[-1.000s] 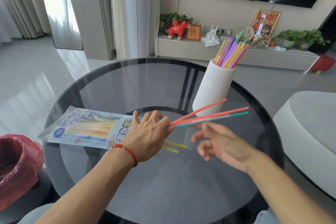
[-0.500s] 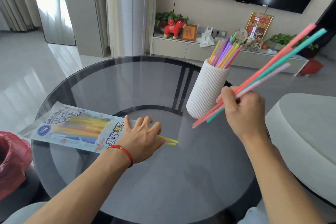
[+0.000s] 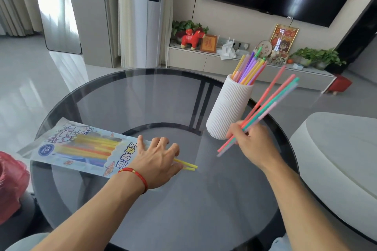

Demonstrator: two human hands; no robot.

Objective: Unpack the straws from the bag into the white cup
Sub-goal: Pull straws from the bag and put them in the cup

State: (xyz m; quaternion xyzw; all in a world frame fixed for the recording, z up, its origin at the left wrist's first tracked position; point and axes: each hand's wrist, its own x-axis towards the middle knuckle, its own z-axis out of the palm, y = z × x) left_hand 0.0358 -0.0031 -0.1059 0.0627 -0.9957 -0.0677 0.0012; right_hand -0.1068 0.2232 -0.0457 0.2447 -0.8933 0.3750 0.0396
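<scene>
The fingers (image 3: pixel 234 131) of the right hand (image 3: pixel 252 144) are being kept closed around a bundle of straws (image 3: pixel 271 104), tilted up to the right just beside the white cup (image 3: pixel 228 110), which is being filled with more straws (image 3: pixel 250 67). The bag (image 3: pixel 77 149) is being pressed flat on the glass table (image 3: pixel 142 98) by the spread left hand (image 3: pixel 157 159), with yellow straws (image 3: pixel 188 165) protruding from under it.

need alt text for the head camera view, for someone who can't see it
A right hand holds a few straws tilted beside a white cup already holding straws. The left hand presses a straw bag flat on a glass table.
</scene>
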